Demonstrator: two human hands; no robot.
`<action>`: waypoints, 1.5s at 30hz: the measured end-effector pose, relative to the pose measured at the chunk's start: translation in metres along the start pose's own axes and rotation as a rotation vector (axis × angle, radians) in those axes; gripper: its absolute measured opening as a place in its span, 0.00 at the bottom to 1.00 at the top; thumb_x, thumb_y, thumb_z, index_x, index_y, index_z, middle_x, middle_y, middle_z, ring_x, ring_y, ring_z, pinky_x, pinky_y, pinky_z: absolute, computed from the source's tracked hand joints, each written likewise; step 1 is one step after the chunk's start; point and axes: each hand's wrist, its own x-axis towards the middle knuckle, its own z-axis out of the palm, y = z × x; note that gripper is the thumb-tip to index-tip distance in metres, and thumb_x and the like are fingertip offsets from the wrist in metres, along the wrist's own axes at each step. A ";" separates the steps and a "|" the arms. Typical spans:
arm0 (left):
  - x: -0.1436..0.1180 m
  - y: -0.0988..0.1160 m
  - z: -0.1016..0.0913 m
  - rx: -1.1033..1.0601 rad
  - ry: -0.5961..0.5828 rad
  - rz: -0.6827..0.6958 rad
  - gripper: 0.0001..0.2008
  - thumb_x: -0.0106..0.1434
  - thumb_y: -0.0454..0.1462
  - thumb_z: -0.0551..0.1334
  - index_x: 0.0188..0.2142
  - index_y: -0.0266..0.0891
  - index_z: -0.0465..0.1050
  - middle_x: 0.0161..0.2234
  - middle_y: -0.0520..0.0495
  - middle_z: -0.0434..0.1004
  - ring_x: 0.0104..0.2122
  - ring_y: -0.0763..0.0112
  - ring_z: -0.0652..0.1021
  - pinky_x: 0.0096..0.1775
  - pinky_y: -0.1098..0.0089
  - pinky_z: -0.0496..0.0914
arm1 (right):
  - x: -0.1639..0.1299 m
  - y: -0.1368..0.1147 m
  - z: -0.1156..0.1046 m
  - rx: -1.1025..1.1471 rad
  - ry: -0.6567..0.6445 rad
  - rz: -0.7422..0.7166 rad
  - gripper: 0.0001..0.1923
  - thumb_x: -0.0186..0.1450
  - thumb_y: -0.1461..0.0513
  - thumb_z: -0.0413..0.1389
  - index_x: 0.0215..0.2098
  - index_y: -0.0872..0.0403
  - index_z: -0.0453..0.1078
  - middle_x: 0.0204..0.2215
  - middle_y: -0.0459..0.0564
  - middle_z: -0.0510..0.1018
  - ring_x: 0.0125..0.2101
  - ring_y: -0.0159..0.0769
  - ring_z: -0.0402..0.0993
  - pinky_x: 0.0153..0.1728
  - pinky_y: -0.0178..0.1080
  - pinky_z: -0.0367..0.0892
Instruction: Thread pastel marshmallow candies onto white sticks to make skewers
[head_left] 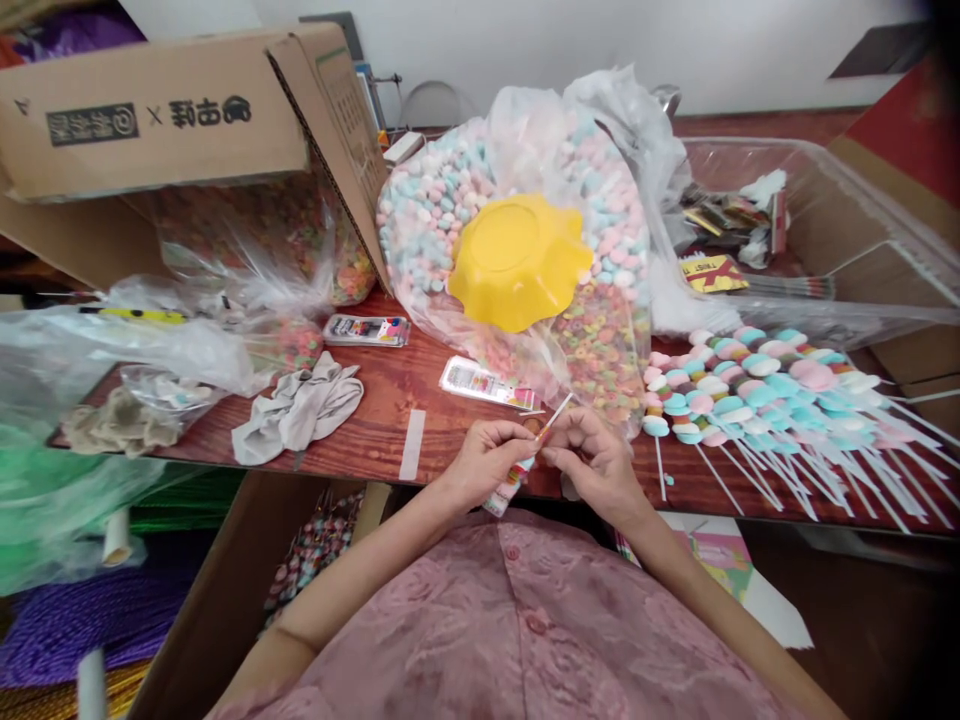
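Observation:
My left hand (487, 458) grips a thin white stick (556, 412) loaded with small colourful candy rings and pastel pieces (512, 480) that hang below my fist. My right hand (592, 455) pinches the same stick close to its upper end, fingers closed around a small ring. Both hands meet at the front edge of the red-brown wooden table (390, 420). Right of my hands lies a pile of finished candy skewers (757, 390), pastel marshmallows on white sticks pointing right.
A big clear bag of marshmallows and cereal rings (465, 200) holds a yellow bowl (517, 260). An open cardboard box (150, 110), grey gloves (300, 410), plastic bags (112, 350), small packets (487, 383) and a clear tub (795, 230) surround it.

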 end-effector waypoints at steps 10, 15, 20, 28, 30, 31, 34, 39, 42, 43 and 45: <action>0.002 0.003 -0.004 -0.106 0.034 -0.039 0.10 0.46 0.39 0.71 0.24 0.34 0.76 0.18 0.52 0.70 0.17 0.81 0.65 0.21 0.77 0.58 | -0.016 0.016 -0.002 0.221 0.012 0.300 0.10 0.55 0.57 0.64 0.26 0.55 0.72 0.17 0.42 0.72 0.16 0.25 0.58 0.18 0.32 0.52; 0.001 -0.001 -0.003 -0.060 0.065 -0.051 0.12 0.48 0.41 0.70 0.27 0.35 0.77 0.19 0.52 0.71 0.17 0.81 0.67 0.20 0.78 0.59 | -0.021 0.015 -0.009 0.163 0.121 0.232 0.09 0.58 0.57 0.62 0.25 0.54 0.73 0.18 0.42 0.71 0.17 0.27 0.61 0.19 0.32 0.56; 0.003 -0.005 0.000 -0.040 0.063 -0.058 0.12 0.48 0.42 0.68 0.27 0.34 0.77 0.20 0.52 0.72 0.17 0.81 0.67 0.20 0.78 0.59 | -0.022 -0.007 -0.008 -0.173 0.311 -0.129 0.04 0.61 0.63 0.60 0.31 0.51 0.78 0.26 0.44 0.78 0.27 0.32 0.72 0.31 0.35 0.67; -0.003 -0.010 0.003 -0.121 0.067 -0.049 0.10 0.49 0.40 0.66 0.21 0.35 0.71 0.17 0.55 0.65 0.15 0.83 0.63 0.18 0.79 0.55 | -0.008 0.003 0.015 -0.107 0.098 -0.085 0.11 0.65 0.62 0.55 0.43 0.49 0.79 0.28 0.45 0.80 0.25 0.31 0.72 0.29 0.35 0.68; -0.005 -0.013 0.000 -0.151 0.048 -0.047 0.11 0.49 0.41 0.67 0.22 0.35 0.72 0.18 0.54 0.66 0.16 0.82 0.64 0.18 0.79 0.56 | -0.009 0.008 0.017 -0.088 0.095 -0.045 0.11 0.65 0.63 0.55 0.42 0.50 0.79 0.27 0.45 0.80 0.25 0.30 0.70 0.27 0.35 0.67; -0.005 -0.014 -0.002 -0.160 0.043 -0.040 0.11 0.50 0.41 0.68 0.22 0.34 0.73 0.18 0.54 0.67 0.16 0.82 0.64 0.19 0.79 0.56 | -0.009 0.009 0.017 -0.090 0.090 -0.040 0.11 0.65 0.63 0.55 0.43 0.50 0.79 0.27 0.44 0.79 0.24 0.30 0.70 0.27 0.34 0.67; -0.005 -0.017 -0.003 -0.170 0.054 -0.007 0.11 0.49 0.41 0.69 0.23 0.34 0.74 0.19 0.54 0.67 0.18 0.83 0.65 0.21 0.79 0.57 | -0.010 0.009 0.019 -0.106 0.065 -0.049 0.12 0.64 0.64 0.55 0.43 0.50 0.78 0.27 0.44 0.79 0.23 0.29 0.69 0.27 0.34 0.66; -0.006 -0.015 -0.001 -0.136 0.053 0.026 0.12 0.50 0.42 0.69 0.22 0.34 0.72 0.18 0.55 0.65 0.17 0.84 0.62 0.21 0.79 0.56 | -0.017 0.006 0.024 -0.127 0.173 -0.108 0.12 0.63 0.64 0.57 0.45 0.52 0.74 0.21 0.40 0.72 0.21 0.28 0.65 0.25 0.33 0.62; -0.007 -0.011 -0.001 -0.081 0.050 0.019 0.13 0.53 0.44 0.67 0.24 0.36 0.71 0.17 0.57 0.62 0.15 0.84 0.59 0.19 0.78 0.53 | -0.023 0.007 0.026 -0.099 0.302 -0.112 0.08 0.61 0.64 0.60 0.41 0.52 0.71 0.23 0.40 0.73 0.23 0.28 0.66 0.27 0.33 0.62; -0.007 -0.010 -0.002 -0.044 0.039 0.027 0.13 0.54 0.44 0.66 0.24 0.36 0.70 0.17 0.58 0.61 0.15 0.84 0.59 0.19 0.78 0.52 | -0.025 0.007 0.026 -0.070 0.296 -0.073 0.05 0.61 0.63 0.60 0.37 0.52 0.71 0.24 0.41 0.73 0.24 0.28 0.66 0.27 0.33 0.62; -0.006 -0.006 -0.003 0.064 0.010 0.097 0.13 0.56 0.43 0.65 0.23 0.36 0.70 0.18 0.56 0.62 0.17 0.82 0.60 0.20 0.77 0.54 | -0.024 0.009 0.024 0.044 0.208 0.053 0.06 0.62 0.60 0.60 0.30 0.54 0.70 0.22 0.41 0.70 0.23 0.27 0.63 0.25 0.33 0.59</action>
